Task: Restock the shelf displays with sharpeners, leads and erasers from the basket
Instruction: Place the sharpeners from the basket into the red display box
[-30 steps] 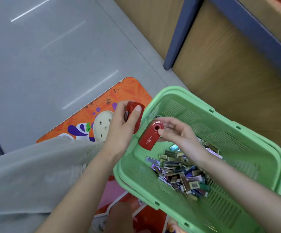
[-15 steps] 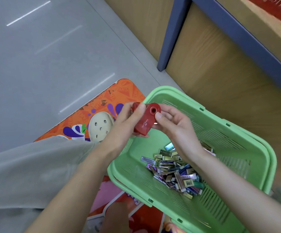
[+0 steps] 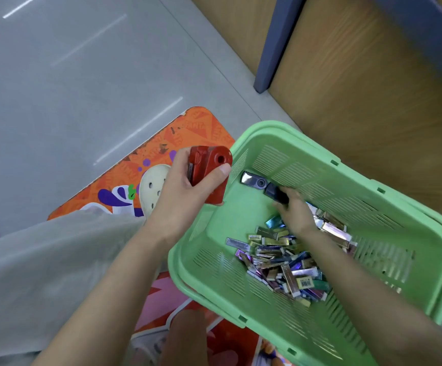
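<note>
Sharpeners [image 3: 209, 169] in left hand [image 3: 184, 199], right hand [image 3: 295, 211] blurred over dark sharpener [image 3: 271, 191]

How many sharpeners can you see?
4: two red sharpeners in the left hand, two dark sharpeners in the green basket, one touched by the right hand. More may hide.

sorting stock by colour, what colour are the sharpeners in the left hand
Red. The sharpeners gripped in the left hand show best in the head view.

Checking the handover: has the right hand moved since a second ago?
Yes. The right hand has dropped from above the rim of the green plastic basket down inside it, fingers at a dark sharpener. The left hand holds both red plastic sharpeners.
</note>
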A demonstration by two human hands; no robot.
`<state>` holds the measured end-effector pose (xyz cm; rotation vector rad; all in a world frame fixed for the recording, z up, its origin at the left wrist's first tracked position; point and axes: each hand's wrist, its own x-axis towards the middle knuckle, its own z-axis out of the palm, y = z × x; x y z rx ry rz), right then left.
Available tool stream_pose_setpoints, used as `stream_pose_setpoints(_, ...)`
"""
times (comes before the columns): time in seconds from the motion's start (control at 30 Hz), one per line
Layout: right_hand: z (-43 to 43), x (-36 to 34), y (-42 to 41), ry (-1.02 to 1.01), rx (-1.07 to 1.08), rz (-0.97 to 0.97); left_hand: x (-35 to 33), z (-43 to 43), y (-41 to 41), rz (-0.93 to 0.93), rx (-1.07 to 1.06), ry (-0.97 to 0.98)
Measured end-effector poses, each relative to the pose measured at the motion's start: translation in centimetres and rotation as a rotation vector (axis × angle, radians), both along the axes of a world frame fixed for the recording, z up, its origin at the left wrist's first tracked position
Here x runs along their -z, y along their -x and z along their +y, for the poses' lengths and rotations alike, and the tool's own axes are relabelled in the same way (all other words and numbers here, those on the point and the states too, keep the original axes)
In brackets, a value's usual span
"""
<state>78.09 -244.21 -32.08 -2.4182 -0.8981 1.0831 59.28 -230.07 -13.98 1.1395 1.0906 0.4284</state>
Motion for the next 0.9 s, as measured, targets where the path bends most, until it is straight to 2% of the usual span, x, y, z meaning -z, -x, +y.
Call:
stream_pose_setpoints(0.1, -0.1, 2.3, 0.4, 0.065, -0.065, -0.123, 0.1, 0.1, -0.1, -0.017, -0.017, 0.02)
stream_pose_setpoints(0.23, -0.2, 3.7, 1.4, 0.179, -0.046, -0.188, 0.2, 0.3, -0.2, -0.039, -0.016, 0.045)
stream_pose_setpoints(0.37, 0.2, 3.3, 2.4, 0.173, -0.018, -0.145, 0.4, 0.4, -0.1, -0.049, -0.023, 0.053)
stream_pose_setpoints(0.5, 0.4, -0.1, 4.4, -0.032, 0.137, 0.07, 0.7, 0.3, 0.0, -0.042, -0.036, 0.049)
stream_pose_setpoints(0.73, 1.0, -9.7, 7.3, -0.538, 0.228, 0.326, 0.6, -0.2, -0.3, 0.016, -0.06, 0.044)
stream_pose_setpoints(0.9, 2.6, -14.7, 8.3, -0.701, 0.313, 0.471, -0.2, -1.7, -1.0, -0.001, -0.048, 0.053)
